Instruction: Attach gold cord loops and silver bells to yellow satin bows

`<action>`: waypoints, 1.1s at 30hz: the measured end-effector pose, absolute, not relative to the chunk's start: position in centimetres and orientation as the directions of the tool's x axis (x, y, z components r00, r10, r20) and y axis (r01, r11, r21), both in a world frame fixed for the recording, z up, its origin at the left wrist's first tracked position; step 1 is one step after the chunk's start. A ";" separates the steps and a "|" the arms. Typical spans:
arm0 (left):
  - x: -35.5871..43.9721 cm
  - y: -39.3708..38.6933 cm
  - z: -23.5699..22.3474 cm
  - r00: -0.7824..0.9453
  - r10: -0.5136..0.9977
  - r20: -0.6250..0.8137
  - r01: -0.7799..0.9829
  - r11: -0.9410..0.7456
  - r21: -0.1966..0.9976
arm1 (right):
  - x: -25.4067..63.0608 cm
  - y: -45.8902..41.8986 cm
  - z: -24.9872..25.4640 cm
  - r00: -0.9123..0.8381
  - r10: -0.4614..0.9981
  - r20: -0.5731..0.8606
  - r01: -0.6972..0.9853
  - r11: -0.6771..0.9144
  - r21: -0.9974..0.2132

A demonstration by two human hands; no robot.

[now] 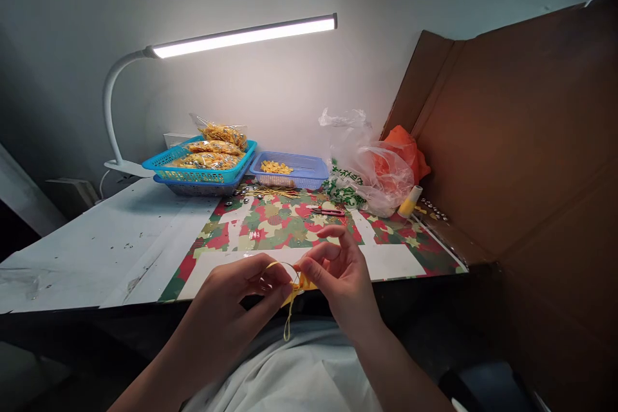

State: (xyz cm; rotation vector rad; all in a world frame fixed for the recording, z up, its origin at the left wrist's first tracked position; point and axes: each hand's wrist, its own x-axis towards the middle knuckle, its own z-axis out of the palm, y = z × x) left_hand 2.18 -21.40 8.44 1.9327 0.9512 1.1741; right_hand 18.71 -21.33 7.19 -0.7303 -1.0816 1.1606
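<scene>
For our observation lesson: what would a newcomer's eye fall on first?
Probably the glowing lamp, stretching above the table. Next, front and centre, the left hand and right hand, holding a small yellow piece and a looped cord. Then the orange bag, right, by the cardboard.

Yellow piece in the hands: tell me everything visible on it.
The yellow piece is small, bright yellow and looks soft, perhaps cloth or ribbon. A thin yellow cord hangs from around the left fingertips and ends in a narrow loop. The left hand and right hand pinch it from either side, near the table's front edge. Fingers hide much of it, so its full shape can't be told.
</scene>
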 end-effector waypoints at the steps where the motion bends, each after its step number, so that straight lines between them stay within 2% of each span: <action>1: 2.2 -21.4 8.4 0.328 0.845 0.422 0.238 -0.506 0.829 | 18.7 -21.3 7.2 0.037 0.957 0.288 -0.345 0.283 -0.895; 11: 2.1 -21.4 8.4 0.335 0.863 0.379 0.182 -0.454 0.873 | 18.7 -21.3 7.1 0.030 0.957 0.289 -0.360 0.280 -0.890; 21: 1.8 -21.3 7.8 0.325 0.891 0.318 0.055 -0.353 0.934 | 18.3 -21.2 6.9 -0.046 0.976 0.213 -0.474 0.166 -0.865; 27: 1.7 -21.2 7.7 0.341 0.892 0.297 0.024 -0.324 0.946 | 18.3 -21.5 6.5 -0.029 0.978 0.208 -0.479 0.169 -0.861; 33: 2.0 -21.2 7.3 0.286 0.908 0.307 -0.002 -0.320 0.948 | 18.4 -21.8 5.8 -0.020 0.971 0.237 -0.543 0.189 -0.818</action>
